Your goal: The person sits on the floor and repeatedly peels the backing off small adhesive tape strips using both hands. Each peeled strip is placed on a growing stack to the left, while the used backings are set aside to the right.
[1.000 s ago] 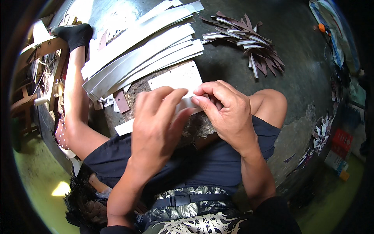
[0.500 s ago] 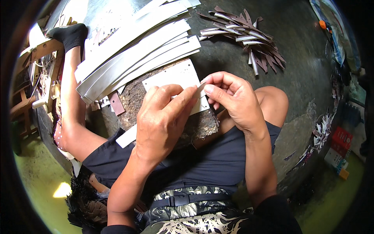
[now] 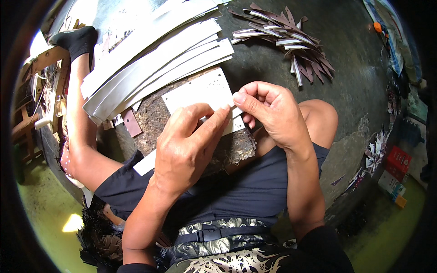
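My left hand (image 3: 189, 145) and my right hand (image 3: 268, 111) meet over a rough brown block (image 3: 154, 116) that rests on my lap. Both pinch a small white strip (image 3: 236, 111) between thumb and fingertips, just above a white rectangular sheet (image 3: 200, 91) lying on the block. Most of the strip is hidden by my fingers. A small reddish-brown piece (image 3: 132, 123) lies on the block's left edge.
A stack of long white strips (image 3: 154, 63) lies fanned out beyond the block. A pile of brown and white strips (image 3: 291, 41) sits on the dark floor at the upper right. My left leg with a black sock (image 3: 77, 38) stretches out left. Small boxes (image 3: 393, 175) stand far right.
Both hands have lifted slightly and drawn apart, uncovering more of the white sheet; the pinch on the small strip has shifted to the right.
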The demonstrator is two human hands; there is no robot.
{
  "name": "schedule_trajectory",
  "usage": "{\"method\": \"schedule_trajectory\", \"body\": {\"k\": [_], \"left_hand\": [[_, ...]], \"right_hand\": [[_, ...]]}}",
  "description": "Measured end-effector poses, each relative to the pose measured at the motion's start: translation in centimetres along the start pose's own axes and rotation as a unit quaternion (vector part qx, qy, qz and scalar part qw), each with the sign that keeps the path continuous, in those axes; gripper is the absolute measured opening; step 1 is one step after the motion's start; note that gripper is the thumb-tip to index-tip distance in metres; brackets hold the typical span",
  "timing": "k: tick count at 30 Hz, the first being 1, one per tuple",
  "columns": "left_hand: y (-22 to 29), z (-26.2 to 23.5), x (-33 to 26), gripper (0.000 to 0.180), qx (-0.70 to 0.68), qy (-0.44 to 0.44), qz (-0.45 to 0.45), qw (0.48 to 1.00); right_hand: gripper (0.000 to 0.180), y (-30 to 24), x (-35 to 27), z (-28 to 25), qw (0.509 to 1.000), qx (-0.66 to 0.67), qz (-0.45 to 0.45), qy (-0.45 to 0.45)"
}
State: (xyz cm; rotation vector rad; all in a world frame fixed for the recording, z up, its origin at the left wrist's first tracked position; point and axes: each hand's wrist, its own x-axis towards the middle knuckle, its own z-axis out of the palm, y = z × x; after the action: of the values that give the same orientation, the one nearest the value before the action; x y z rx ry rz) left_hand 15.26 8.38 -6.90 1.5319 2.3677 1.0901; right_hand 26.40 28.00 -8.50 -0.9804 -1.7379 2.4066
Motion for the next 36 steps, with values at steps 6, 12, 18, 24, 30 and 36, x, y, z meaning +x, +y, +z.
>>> {"method": "schedule_trajectory", "body": {"k": [6, 12, 18, 24, 30, 36], "left_hand": [[0.0, -0.1, 0.0, 0.041, -0.002, -0.002, 0.002, 1.000], [0.3, 0.0, 0.1, 0.041, 0.002, -0.004, -0.004, 1.000], [-0.1, 0.2, 0.4, 0.039, 0.032, 0.008, 0.015, 0.999], [-0.2, 0.6, 0.6, 0.037, 0.034, 0.028, 0.020, 0.999], [-0.1, 0.4, 0.5, 0.035, 0.034, 0.026, 0.013, 0.999], [-0.6, 0.2, 0.3, 0.034, 0.025, 0.042, 0.019, 0.999]], "right_hand": [[0.026, 0.3, 0.4, -0.5, 1.000, -0.016, -0.014, -0.020], [0.025, 0.5, 0.6, -0.8, 0.999, 0.003, 0.000, -0.032], [0.021, 1.3, 0.9, -0.8, 0.998, 0.023, 0.005, -0.056], [0.023, 1.2, 0.3, -0.2, 0.997, 0.065, 0.036, -0.016], [0.022, 2.4, 0.1, 1.9, 0.998, 0.009, -0.041, 0.040], [0.020, 2.8, 0.5, 1.6, 0.984, 0.176, -0.012, 0.021]]}}
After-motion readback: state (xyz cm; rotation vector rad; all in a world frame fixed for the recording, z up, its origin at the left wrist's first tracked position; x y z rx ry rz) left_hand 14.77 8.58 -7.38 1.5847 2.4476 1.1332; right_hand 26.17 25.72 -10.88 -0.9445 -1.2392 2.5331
